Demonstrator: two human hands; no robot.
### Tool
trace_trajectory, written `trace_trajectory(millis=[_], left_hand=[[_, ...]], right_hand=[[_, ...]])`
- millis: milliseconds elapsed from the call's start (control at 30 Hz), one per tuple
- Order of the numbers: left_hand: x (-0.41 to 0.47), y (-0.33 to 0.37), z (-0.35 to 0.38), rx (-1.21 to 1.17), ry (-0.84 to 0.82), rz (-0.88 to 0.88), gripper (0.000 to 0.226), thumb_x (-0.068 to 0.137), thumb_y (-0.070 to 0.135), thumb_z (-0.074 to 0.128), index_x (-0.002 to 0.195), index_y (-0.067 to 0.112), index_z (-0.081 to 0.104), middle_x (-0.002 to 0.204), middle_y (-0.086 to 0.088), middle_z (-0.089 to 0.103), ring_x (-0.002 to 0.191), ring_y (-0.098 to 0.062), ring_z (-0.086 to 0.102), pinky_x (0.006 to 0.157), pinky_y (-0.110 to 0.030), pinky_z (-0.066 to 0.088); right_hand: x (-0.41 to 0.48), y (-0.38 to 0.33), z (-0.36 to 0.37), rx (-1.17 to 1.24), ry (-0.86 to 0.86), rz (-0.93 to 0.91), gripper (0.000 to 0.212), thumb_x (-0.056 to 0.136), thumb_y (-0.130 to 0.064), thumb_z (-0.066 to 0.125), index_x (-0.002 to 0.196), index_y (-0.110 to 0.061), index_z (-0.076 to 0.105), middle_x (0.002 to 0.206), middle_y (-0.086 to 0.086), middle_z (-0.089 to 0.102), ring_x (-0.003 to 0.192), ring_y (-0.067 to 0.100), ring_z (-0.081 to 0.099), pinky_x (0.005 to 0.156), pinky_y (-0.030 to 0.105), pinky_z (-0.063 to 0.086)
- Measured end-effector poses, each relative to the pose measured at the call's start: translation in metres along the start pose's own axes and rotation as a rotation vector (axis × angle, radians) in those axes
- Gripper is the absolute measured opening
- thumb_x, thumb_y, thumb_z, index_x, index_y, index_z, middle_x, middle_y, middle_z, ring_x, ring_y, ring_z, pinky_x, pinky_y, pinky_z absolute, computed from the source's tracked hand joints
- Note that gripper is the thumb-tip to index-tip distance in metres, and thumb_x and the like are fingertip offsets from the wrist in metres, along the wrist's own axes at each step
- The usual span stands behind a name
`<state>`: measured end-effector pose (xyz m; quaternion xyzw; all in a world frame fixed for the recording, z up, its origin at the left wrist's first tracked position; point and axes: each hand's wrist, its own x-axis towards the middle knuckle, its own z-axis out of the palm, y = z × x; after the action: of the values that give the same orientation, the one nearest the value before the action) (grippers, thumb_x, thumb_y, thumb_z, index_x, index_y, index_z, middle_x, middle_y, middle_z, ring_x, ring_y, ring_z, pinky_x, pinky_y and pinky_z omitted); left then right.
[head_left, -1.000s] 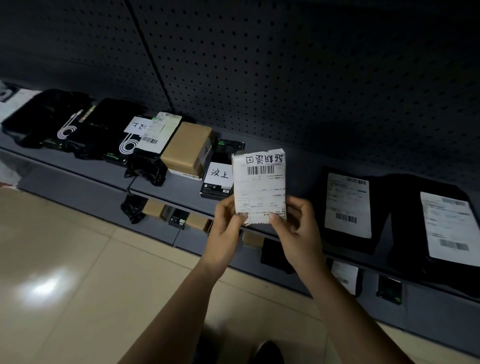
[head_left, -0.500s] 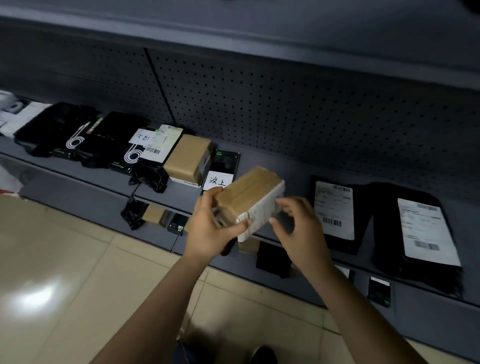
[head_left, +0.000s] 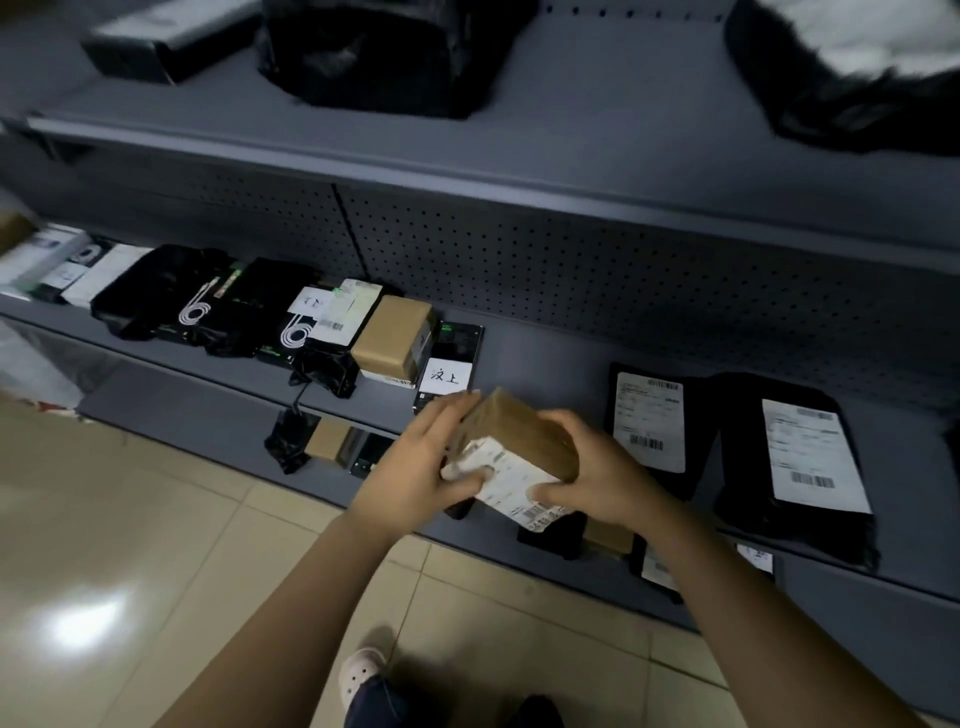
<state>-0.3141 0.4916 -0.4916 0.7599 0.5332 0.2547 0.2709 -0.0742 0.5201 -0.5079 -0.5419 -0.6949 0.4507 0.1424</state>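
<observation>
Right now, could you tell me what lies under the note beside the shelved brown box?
A black box; the note covers its near end, and the left hand hides its corner.

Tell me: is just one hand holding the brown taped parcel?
No, the left hand and the right hand both grip the brown taped parcel.

- The parcel (head_left: 519, 447) sits between the left hand (head_left: 415, 478) and the right hand (head_left: 597, 478), in front of the middle shelf (head_left: 545, 353).
- On that shelf, a box (head_left: 389, 338) lies left of the parcel.
- A bag (head_left: 649, 426) lies right of it, a second bag (head_left: 810, 457) further right.
</observation>
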Motion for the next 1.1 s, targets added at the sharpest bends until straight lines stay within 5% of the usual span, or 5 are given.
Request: trace_trajectory(millis=[200, 400, 500, 867, 1100], left_hand=[[-0.034, 0.022, -0.002, 0.356, 0.108, 0.023, 0.048, 0.086, 0.047, 0.053, 0.121, 0.014, 0.059, 0.112, -0.005, 0.061, 0.098, -0.029, 0.061, 0.083, -0.041, 0.053], [-0.045, 0.042, -0.022, 0.487, 0.098, 0.072, 0.03, 0.085, 0.037, 0.062, 0.107, 0.016, 0.063, 0.096, -0.003, 0.062, 0.087, -0.027, 0.061, 0.073, -0.039, 0.052], [-0.038, 0.048, -0.032, 0.518, 0.098, 0.154, 0.029, 0.077, 0.028, 0.077, 0.1, 0.015, 0.063, 0.089, -0.003, 0.061, 0.08, -0.027, 0.061, 0.066, -0.036, 0.049], [0.014, 0.06, -0.078, 0.527, -0.031, 0.549, 0.03, 0.086, 0.034, 0.05, 0.1, 0.015, 0.068, 0.091, -0.004, 0.068, 0.08, -0.026, 0.065, 0.067, -0.036, 0.053], [0.025, 0.095, -0.068, 0.418, -0.08, 0.828, 0.033, 0.086, 0.036, 0.045, 0.098, 0.016, 0.068, 0.089, -0.002, 0.066, 0.077, -0.023, 0.062, 0.067, -0.033, 0.048]], right_hand=[[-0.046, -0.026, -0.002, 0.487, 0.289, 0.297, 0.056, 0.072, -0.034, 0.085, 0.118, -0.03, 0.053, 0.105, -0.018, 0.063, 0.091, -0.001, 0.062, 0.069, 0.018, 0.049], [-0.087, -0.055, 0.0, 0.801, 0.415, 0.346, 0.048, 0.078, -0.043, 0.077, 0.118, -0.02, 0.064, 0.102, -0.009, 0.074, 0.087, 0.002, 0.07, 0.07, 0.016, 0.05], [-0.099, -0.065, 0.003, 0.891, 0.446, 0.323, 0.039, 0.079, -0.039, 0.076, 0.112, -0.021, 0.068, 0.101, -0.006, 0.075, 0.094, 0.008, 0.071, 0.088, 0.031, 0.055], [-0.128, -0.108, 0.017, 1.121, 0.87, 0.338, 0.049, 0.077, -0.021, 0.08, 0.121, -0.017, 0.059, 0.121, 0.019, 0.065, 0.113, 0.033, 0.062, 0.088, 0.035, 0.051], [-0.18, -0.123, 0.04, 1.195, 1.089, 0.324, 0.051, 0.079, -0.02, 0.079, 0.124, -0.013, 0.058, 0.114, 0.01, 0.071, 0.102, 0.027, 0.07, 0.091, 0.044, 0.054]])
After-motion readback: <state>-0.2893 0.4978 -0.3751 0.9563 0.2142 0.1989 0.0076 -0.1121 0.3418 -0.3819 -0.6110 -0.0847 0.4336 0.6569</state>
